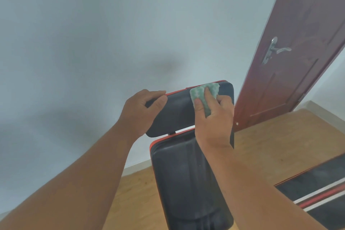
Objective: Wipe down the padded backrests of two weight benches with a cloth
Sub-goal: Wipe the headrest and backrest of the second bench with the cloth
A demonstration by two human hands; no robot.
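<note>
— Gripping the left corner of the headrest pad, your left hand curls over its top edge and steadies it. Is that right?

— Yes. Further right, your right hand presses the green cloth against the pad's upper right part, thumb and fingers pinching the folded cloth.

— Which step is this?

— Wiping the first bench, I'd judge, at its top pad. The long backrest below looks not yet reached.

— And next?

— Sweep the cloth across and downward, keeping your left hand braced. The second bench waits at the far right, beside the door.
</note>
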